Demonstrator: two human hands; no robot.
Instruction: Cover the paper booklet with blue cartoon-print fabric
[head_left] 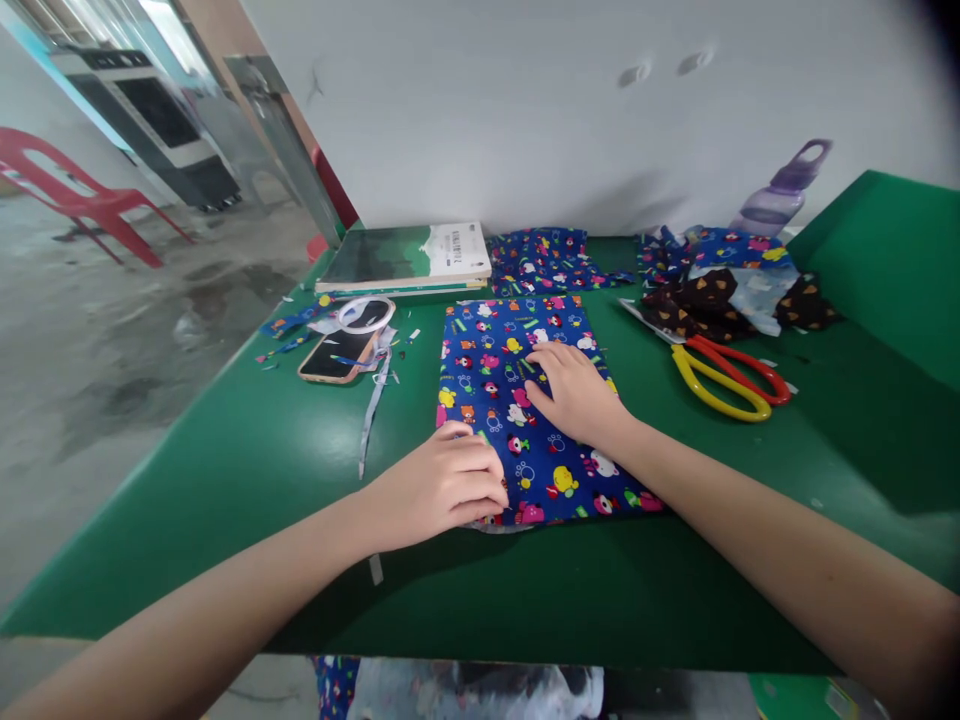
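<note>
A blue cartoon-print cloth point(540, 460) lies right of and nearer than the green-covered book point(397, 255), long axis running away from the person. The left hand point(442, 485) curls at its near-left edge, pinch unclear; the right hand point(574, 395) rests farther up, thumb apart.

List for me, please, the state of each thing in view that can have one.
Cloth: spread flat.
Left hand: on cloth, fingers curled.
Right hand: on cloth, fingers loosely spread.
Scissors: lying down, blades seem shut.
Phone: screen dark.
Ring: lying partly over phone.
Books: closed, stacked.
Scraps: crumpled.
Bottle: standing, lid on.
Chair: upright.
</note>
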